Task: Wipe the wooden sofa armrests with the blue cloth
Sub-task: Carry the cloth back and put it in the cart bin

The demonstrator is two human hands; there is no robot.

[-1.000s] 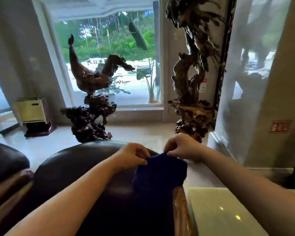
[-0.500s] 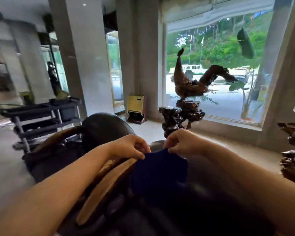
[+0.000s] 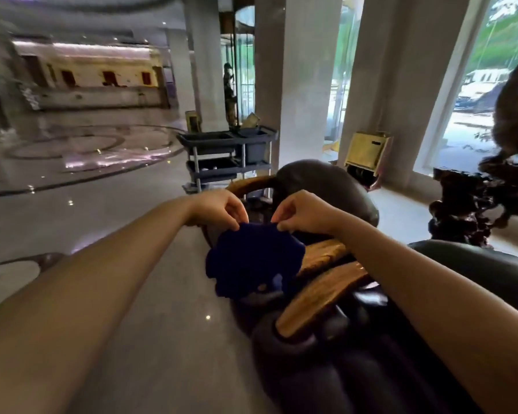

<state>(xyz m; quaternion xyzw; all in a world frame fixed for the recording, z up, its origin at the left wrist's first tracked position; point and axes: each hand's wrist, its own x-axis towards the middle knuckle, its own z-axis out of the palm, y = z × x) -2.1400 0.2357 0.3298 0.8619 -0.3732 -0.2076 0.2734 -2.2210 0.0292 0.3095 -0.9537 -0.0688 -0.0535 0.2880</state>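
Note:
A dark blue cloth (image 3: 251,258) hangs in the air in front of me. My left hand (image 3: 219,207) pinches its top left corner and my right hand (image 3: 302,212) pinches its top right corner. Just below and right of the cloth runs a polished wooden sofa armrest (image 3: 320,297), with a second wooden armrest (image 3: 323,252) beside it. The cloth's lower edge hides the near part of the armrests; whether it touches them I cannot tell. Dark leather cushions (image 3: 326,183) curve behind my hands.
A grey service cart (image 3: 222,156) stands on the marble floor (image 3: 102,198) behind the sofa. A small gold-fronted box (image 3: 365,153) leans by a pillar (image 3: 299,79). A dark carved root sculpture (image 3: 473,201) stands at the right by the window.
My view has swung left from the window and sculptures toward the lobby. Both hands still hold the cloth by its top corners, now over the wooden armrests.

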